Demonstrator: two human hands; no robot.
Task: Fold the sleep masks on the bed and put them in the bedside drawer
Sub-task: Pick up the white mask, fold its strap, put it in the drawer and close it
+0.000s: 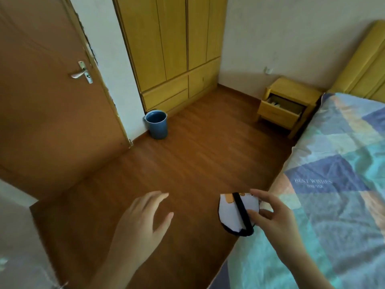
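My right hand (275, 217) grips a folded sleep mask (230, 211), white with a black strap and an orange mark, held over the floor beside the bed's near edge. My left hand (143, 222) hovers open and empty to its left, fingers spread. The bed (337, 184) with a blue and teal patchwork sheet fills the right side. At the far end beside the headboard stands the yellow bedside table (291, 90); its top drawer (279, 111) is pulled open, with something pale inside.
A blue bucket (156, 124) stands on the wooden floor (187, 163) by the wall. Behind it is a yellow wardrobe (173, 49). A brown door (48, 97) is shut at the left. Open floor runs between me and the bedside table.
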